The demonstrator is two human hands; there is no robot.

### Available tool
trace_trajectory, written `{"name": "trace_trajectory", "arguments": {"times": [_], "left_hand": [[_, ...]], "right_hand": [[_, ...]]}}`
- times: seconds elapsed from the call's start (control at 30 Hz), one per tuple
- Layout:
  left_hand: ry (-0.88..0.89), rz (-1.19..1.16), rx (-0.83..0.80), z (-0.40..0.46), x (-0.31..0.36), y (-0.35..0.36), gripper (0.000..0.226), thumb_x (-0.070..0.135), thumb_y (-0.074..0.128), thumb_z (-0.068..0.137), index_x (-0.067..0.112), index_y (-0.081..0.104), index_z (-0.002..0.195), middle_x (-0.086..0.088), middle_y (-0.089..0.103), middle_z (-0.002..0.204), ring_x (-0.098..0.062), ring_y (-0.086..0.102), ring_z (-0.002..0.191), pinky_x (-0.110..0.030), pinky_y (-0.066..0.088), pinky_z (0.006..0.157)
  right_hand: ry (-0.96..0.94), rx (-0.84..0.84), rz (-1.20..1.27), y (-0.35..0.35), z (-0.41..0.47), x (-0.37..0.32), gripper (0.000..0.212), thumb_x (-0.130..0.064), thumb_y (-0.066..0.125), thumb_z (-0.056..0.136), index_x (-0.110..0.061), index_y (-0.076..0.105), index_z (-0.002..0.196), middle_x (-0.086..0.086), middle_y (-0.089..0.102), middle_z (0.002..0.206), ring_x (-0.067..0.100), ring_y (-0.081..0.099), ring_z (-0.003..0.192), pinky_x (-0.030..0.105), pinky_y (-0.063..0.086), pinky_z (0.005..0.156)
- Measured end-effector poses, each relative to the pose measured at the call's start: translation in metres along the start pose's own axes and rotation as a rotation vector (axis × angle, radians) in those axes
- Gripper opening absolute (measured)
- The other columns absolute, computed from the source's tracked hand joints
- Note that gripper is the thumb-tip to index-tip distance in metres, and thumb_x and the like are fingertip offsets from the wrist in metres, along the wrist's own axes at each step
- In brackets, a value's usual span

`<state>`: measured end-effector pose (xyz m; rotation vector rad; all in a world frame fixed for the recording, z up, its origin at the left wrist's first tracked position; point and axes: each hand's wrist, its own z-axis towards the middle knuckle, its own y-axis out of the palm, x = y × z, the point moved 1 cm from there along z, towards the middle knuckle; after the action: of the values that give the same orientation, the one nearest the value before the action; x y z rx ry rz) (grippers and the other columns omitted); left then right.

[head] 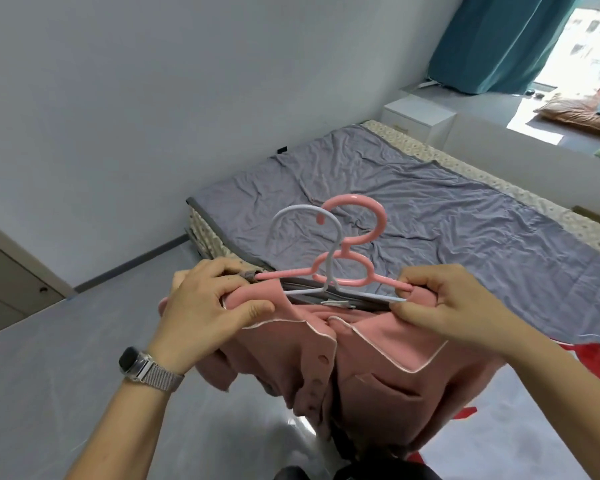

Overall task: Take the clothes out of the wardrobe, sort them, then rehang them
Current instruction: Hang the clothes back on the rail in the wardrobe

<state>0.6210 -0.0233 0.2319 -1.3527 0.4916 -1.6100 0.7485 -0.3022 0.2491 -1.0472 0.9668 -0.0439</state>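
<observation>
A pink buttoned shirt (pixel 371 372) with pale piping hangs in front of me on hangers. A pink hanger (pixel 355 237) and a white hanger (pixel 302 220) stick up above it, their hooks side by side. A grey garment (pixel 333 296) shows between the hangers and the pink collar. My left hand (pixel 208 306) grips the left shoulder of the pink shirt and the hanger end. My right hand (pixel 444 306) pinches the right shoulder and the hanger ends there.
A bed (pixel 447 216) with a wrinkled grey sheet lies straight ahead. A white nightstand (pixel 416 116) stands beyond it, with teal curtains (pixel 492 43) at the window. A red and white cloth (pixel 589 368) lies at the right. A cabinet (pixel 4 278) is at the left.
</observation>
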Motion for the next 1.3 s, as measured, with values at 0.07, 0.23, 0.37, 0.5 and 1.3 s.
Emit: {"name": "trace_trajectory", "arguments": {"times": [0.07,0.23,0.37,0.5,1.3], "left_hand": [[0.017,0.033,0.019,-0.001,0.002,0.002,0.024,0.071,0.052,0.061,0.047,0.056,0.064,0.036,0.051,0.092,0.006,0.046,0.093,-0.028,0.022,0.083],[0.083,0.101,0.046,-0.002,0.008,0.015,0.039,0.070,0.050,0.067,0.039,0.063,0.086,0.030,0.051,0.105,0.005,0.045,0.102,-0.025,0.017,0.087],[0.029,0.000,0.156,-0.010,0.011,0.015,0.040,0.065,0.054,0.070,0.045,0.057,0.105,0.025,0.047,0.124,-0.001,0.037,0.121,-0.028,0.016,0.099],[-0.199,-0.011,0.448,-0.031,0.023,0.014,0.030,0.052,0.056,0.075,0.041,0.058,0.103,0.015,0.048,0.118,-0.009,0.037,0.116,-0.032,0.025,0.097],[-1.066,-0.560,1.016,-0.295,-0.087,-0.096,0.031,0.024,0.046,0.097,0.003,0.058,0.077,-0.002,0.061,0.072,-0.012,0.053,0.071,-0.029,0.043,0.072]], "right_hand": [[0.020,-0.015,0.032,0.002,0.000,0.003,0.021,-0.032,0.060,0.069,-0.015,0.052,0.060,-0.002,0.045,0.054,0.005,0.040,0.052,0.025,0.033,0.053],[0.068,-0.056,0.101,0.006,0.005,0.006,0.018,-0.025,0.062,0.068,-0.012,0.053,0.058,-0.009,0.041,0.052,0.003,0.038,0.052,0.020,0.031,0.052],[0.046,-0.102,0.117,0.015,0.019,0.000,0.019,-0.027,0.061,0.068,-0.015,0.050,0.058,-0.009,0.040,0.053,0.003,0.037,0.052,0.020,0.030,0.051],[-0.006,-0.185,0.150,0.043,0.043,-0.013,0.019,-0.028,0.064,0.068,-0.016,0.053,0.058,-0.009,0.042,0.052,0.002,0.039,0.050,0.021,0.031,0.050],[-0.141,-0.957,0.501,0.337,0.019,-0.288,0.027,-0.028,0.053,0.094,-0.018,0.054,0.069,-0.010,0.048,0.059,0.006,0.042,0.057,0.021,0.035,0.054]]}}
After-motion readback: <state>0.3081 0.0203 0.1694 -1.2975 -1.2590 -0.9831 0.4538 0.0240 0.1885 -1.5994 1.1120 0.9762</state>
